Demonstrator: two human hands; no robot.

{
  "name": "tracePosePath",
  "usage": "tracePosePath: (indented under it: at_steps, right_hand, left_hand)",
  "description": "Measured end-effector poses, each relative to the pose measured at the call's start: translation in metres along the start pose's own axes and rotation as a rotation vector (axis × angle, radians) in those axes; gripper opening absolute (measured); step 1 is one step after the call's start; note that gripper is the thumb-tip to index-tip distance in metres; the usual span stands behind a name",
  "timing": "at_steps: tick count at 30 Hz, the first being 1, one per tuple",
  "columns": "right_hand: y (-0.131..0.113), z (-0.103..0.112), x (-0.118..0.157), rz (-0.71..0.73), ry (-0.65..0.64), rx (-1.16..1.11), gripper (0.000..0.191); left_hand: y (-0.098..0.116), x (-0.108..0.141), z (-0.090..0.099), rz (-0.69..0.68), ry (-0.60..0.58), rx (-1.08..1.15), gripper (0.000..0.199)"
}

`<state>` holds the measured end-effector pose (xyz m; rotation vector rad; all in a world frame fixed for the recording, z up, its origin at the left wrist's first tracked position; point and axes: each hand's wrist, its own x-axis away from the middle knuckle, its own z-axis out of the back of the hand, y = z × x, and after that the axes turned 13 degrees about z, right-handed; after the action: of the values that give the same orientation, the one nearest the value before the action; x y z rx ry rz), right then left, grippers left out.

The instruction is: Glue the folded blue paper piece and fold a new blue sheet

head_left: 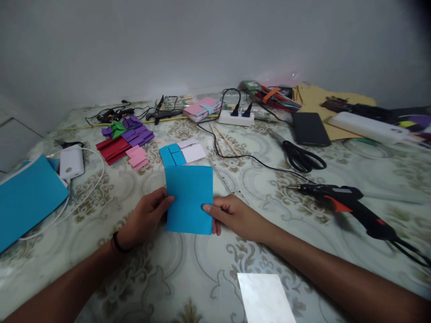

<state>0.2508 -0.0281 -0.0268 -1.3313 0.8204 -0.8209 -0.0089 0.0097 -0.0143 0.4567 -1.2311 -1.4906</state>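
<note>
A blue sheet of paper [189, 199], nearly square, is held up between my two hands over the table. My left hand [151, 213] pinches its left edge, thumb on the near face and the other fingers behind. On the opposite edge my right hand [232, 215] grips the same sheet, thumb in front. Just beyond the sheet lie folded blue paper pieces [173, 154] and a folded white piece [192, 150]. A white paper rectangle [264, 296] rests on the table near my right forearm.
Left are blue sheets [30, 197] and a white power bank [72, 161] with its cable. Folded red [112, 149], purple [138, 133] and pink papers [137, 157] lie behind. Right are black-handled scissors [299, 154] and a glue gun [350, 202]; a power strip [236, 118] sits at the back.
</note>
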Motion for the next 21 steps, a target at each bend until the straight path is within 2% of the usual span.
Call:
tracePosePath:
  at_steps: [12, 21]
  right_hand:
    - [0.0017, -0.0028, -0.001, -0.017, 0.04, -0.001, 0.057]
    - [-0.0018, -0.0017, -0.0015, -0.01, 0.005, 0.017, 0.06]
  left_hand:
    - [-0.0018, -0.0006, -0.0025, 0.027, -0.02, -0.006, 0.041]
    - [-0.0017, -0.0008, -0.0018, 0.019, -0.005, 0.0, 0.041]
